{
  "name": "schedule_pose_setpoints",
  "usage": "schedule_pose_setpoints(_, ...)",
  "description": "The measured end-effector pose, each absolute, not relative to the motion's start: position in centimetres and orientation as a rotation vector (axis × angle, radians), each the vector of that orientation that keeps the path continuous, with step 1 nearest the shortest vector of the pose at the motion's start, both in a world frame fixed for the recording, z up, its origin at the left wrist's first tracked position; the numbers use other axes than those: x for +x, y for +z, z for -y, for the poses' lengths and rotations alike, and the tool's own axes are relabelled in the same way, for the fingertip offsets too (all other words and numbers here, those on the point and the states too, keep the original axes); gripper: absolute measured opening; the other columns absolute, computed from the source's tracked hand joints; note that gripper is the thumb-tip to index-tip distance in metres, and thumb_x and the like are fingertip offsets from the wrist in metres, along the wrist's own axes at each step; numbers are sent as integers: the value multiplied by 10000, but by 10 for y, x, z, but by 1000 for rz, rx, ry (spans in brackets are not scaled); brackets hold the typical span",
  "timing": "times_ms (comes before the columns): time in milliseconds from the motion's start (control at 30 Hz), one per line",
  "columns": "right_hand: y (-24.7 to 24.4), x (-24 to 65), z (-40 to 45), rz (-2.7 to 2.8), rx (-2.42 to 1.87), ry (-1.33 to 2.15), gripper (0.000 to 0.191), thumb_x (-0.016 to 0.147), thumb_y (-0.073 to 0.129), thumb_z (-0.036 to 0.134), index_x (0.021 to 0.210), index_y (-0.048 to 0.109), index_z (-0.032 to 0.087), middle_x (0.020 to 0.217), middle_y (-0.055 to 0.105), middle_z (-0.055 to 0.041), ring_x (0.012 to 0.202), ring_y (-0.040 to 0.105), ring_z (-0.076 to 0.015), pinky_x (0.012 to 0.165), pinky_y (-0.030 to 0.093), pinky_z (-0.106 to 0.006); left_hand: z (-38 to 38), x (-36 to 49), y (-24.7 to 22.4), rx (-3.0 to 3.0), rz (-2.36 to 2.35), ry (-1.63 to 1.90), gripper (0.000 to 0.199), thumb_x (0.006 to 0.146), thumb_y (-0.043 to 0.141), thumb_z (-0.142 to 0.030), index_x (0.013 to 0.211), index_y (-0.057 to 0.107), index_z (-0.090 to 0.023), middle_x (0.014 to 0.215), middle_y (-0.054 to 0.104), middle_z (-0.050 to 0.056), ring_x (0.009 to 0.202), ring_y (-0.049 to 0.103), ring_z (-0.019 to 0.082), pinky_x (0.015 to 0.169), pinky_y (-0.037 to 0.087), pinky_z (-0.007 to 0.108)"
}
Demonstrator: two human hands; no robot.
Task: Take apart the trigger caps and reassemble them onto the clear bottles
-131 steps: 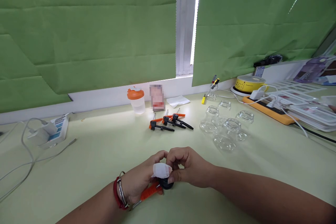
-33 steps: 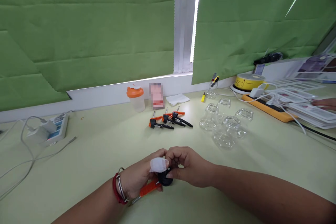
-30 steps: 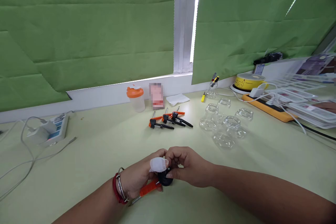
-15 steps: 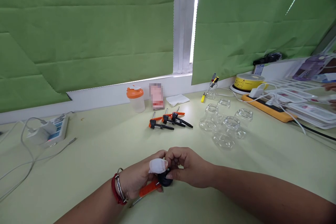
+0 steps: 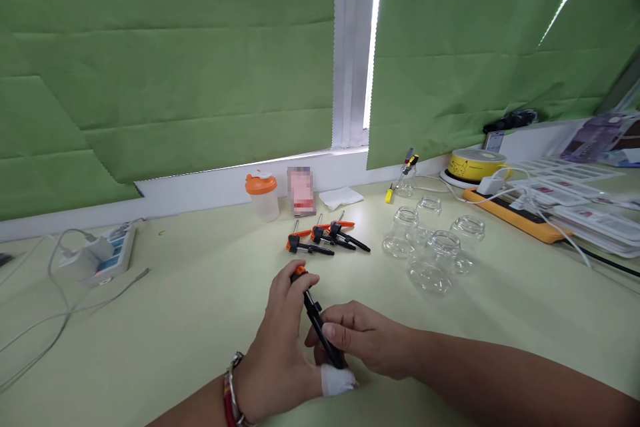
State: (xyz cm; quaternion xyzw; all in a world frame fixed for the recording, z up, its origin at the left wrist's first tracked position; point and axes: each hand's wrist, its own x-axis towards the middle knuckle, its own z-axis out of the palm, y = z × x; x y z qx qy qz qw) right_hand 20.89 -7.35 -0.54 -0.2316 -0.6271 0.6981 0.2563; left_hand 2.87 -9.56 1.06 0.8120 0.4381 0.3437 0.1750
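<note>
A black tool with an orange end (image 5: 315, 312) is held between both hands, slanting across them above the table. My left hand (image 5: 287, 340) grips it lengthwise, fingertips at the orange end and the white-wrapped thumb at the lower black end. My right hand (image 5: 363, 337) pinches the black shaft from the right side. Beyond the hands, similar orange and black tools lie side by side: a left one (image 5: 310, 248), a middle one (image 5: 333, 237) and a right one (image 5: 353, 237).
Several clear glass jars (image 5: 430, 270) stand at right. An orange-lidded cup (image 5: 263, 199), a pink box (image 5: 301, 192) and a white tissue (image 5: 341, 197) are at the back. A power strip (image 5: 117, 253) with cables lies left, an orange one (image 5: 515, 215) right.
The held tool has turned so its black shaft shows lengthwise. My left hand has opened wider around it, its wrapped thumb now lower. My right hand has shifted slightly down and right.
</note>
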Motion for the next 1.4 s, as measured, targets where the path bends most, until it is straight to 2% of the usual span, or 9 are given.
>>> schedule_pose_setpoints(200,-6,208,64,1941,-763,1616,280,912,447,411,838,529,153,707,567,-11,609,500,-113,595,421,-250,86,19,8,2614,-1179,1069,888,635,754,-434,1336,245,-239,1417,272,182,1300,314,363,990,391,518)
schedule_pose_setpoints(367,-9,193,38,2704,-884,538,122,824,480,168,889,581,149,845,633,-67,730,569,-183,651,416,-291,68,1,20,2766,-1348,832,536,748,638,-389,1193,408,-200,1082,588,116,937,562,274,855,440,463)
schedule_pose_setpoints(600,-26,150,-5,2992,-842,-218,168,844,489,123,981,587,117,876,643,-92,755,604,-208,631,425,-304,33,-24,7,2746,-1639,213,125,810,559,-307,866,581,-198,905,639,69,850,594,245,730,457,368)
schedule_pose_setpoints(733,-30,142,-20,2894,-853,-333,240,945,449,297,975,617,129,879,637,-90,795,593,-210,677,435,-317,15,-39,-5,2782,-1673,194,115,845,516,-234,878,623,-209,953,648,68,934,588,243,828,441,391)
schedule_pose_setpoints(867,-20,157,-37,2647,-1028,-418,310,937,456,383,1007,632,137,1040,616,-134,990,547,-264,870,403,-400,1,-49,-20,2792,-1804,343,198,870,481,-227,973,650,-230,1162,611,90,1129,514,269,937,389,434)
schedule_pose_setpoints(1000,-15,184,-65,2353,-1374,-268,502,935,364,514,1285,516,188,1421,398,-141,1336,273,-339,1060,217,-500,-7,-54,-29,2694,-2051,434,394,867,492,-396,1200,590,-210,1355,499,139,1299,370,327,1048,273,505)
schedule_pose_setpoints(1100,-18,202,-84,2391,-1538,-50,662,899,298,633,1449,309,264,1510,268,-128,1394,123,-388,1051,160,-586,-11,-56,-28,2606,-2133,399,541,857,453,-520,1286,538,-201,1419,439,150,1334,325,345,1066,240,523)
schedule_pose_setpoints(1233,-17,210,-93,2593,-1466,170,734,835,375,691,1463,252,331,1515,264,-118,1316,305,-398,976,300,-540,-14,-57,-23,2504,-2118,320,602,867,388,-576,1328,499,-205,1437,422,147,1302,390,311,1028,321,468)
schedule_pose_setpoints(1400,-11,203,-79,2672,-1188,208,646,824,462,642,1373,422,302,1285,541,-96,1174,453,-311,958,330,-459,-16,-57,-22,2623,-1959,340,606,868,422,-538,1376,427,-206,1440,424,140,1314,376,310,1035,313,477)
